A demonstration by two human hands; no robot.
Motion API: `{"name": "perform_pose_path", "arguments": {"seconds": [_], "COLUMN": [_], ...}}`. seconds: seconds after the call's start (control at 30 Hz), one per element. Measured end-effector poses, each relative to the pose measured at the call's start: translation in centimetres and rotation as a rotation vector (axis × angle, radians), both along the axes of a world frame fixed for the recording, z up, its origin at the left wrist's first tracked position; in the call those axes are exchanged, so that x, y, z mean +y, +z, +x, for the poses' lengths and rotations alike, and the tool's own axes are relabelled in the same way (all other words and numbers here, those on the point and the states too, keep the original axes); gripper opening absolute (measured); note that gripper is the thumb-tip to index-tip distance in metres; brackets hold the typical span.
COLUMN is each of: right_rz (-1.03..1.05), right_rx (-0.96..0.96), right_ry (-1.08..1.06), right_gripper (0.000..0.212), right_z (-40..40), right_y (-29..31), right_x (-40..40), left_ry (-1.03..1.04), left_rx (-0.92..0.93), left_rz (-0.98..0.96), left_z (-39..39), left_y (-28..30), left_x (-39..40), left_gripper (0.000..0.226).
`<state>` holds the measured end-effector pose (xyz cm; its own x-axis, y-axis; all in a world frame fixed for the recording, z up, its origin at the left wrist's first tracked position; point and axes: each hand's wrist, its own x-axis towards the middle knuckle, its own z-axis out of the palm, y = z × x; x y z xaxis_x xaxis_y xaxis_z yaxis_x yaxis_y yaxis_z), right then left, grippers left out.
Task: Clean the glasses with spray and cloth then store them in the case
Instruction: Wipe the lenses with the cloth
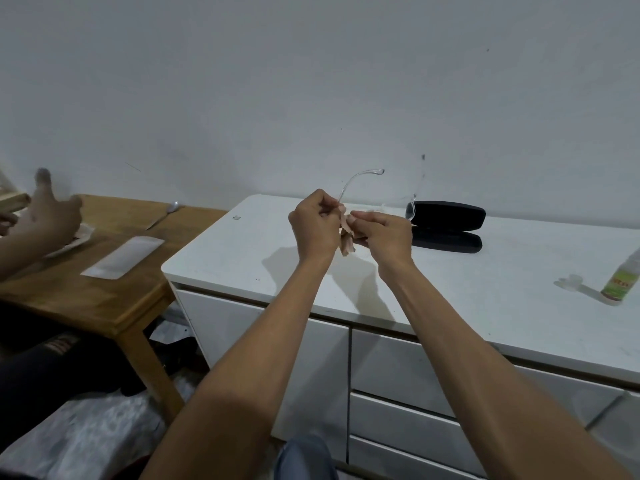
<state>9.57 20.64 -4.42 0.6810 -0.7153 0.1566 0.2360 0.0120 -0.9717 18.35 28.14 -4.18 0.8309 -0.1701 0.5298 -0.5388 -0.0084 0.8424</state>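
Clear-framed glasses (356, 178) are held up above the white cabinet top (450, 275), one temple arm curving up and right, the other (417, 192) faint near the case. My left hand (313, 225) pinches the frame. My right hand (382, 235) presses a small pinkish cloth (347, 237) against a lens between both hands. The lenses are mostly hidden by my fingers. A black glasses case (446, 225) lies open behind my right hand. A spray bottle (623, 278) with a green label stands at the right edge, its clear cap (571, 282) lying beside it.
A wooden table (104, 292) adjoins the cabinet on the left, carrying a white flat packet (123, 258), a knife (162, 216) and a plate. Another person's hand (52, 211) hovers over it. Drawers (398, 375) front the cabinet below.
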Motion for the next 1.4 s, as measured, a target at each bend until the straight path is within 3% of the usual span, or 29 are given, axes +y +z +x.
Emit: {"name": "perform_pose_path", "arguments": {"seconds": [0.13, 0.27, 0.43, 0.57, 0.9, 1.03, 1.17, 1.3, 1.4], "right_rz": [0.002, 0.012, 0.193, 0.247, -0.02, -0.024, 0.007, 0.173, 0.242], "right_rx": [0.046, -0.021, -0.169, -0.179, 0.051, 0.08, -0.023, -0.162, -0.198], "right_ry": [-0.07, -0.346, -0.531, -0.45, -0.03, -0.203, -0.443, -0.533, -0.497], "right_gripper": [0.008, 0.031, 0.013, 0.014, 0.005, 0.012, 0.035, 0.018, 0.016], "right_z": [-0.5, 0.0, 1.5, 2.2, -0.3, -0.6, 0.2, 1.6, 2.2], "right_y": [-0.1, -0.2, 0.3, 0.3, 0.2, 0.6, 0.5, 0.5, 0.2], "right_x": [0.2, 1.4, 1.5, 0.9, -1.5, -1.3, -0.2, 0.0, 0.1], "left_ry": [-0.038, -0.047, -0.06, -0.06, -0.052, -0.073, -0.09, -0.113, -0.081], "left_rx": [-0.003, -0.054, -0.087, -0.065, -0.019, -0.023, -0.05, -0.072, -0.084], "left_rz": [0.056, 0.051, 0.004, -0.033, 0.031, 0.049, 0.017, -0.018, -0.018], "left_z": [0.5, -0.2, -1.5, -2.3, -0.2, 0.1, -1.0, -2.0, -2.5], "left_y": [-0.3, -0.1, 0.3, 0.3, -0.3, -0.6, 0.1, 0.4, 0.4], "left_x": [0.2, -0.4, -1.3, -1.7, -0.9, -1.1, -1.6, -1.9, -2.5], "left_gripper": [0.02, 0.023, 0.018, 0.02, 0.018, 0.019, 0.021, 0.017, 0.02]}}
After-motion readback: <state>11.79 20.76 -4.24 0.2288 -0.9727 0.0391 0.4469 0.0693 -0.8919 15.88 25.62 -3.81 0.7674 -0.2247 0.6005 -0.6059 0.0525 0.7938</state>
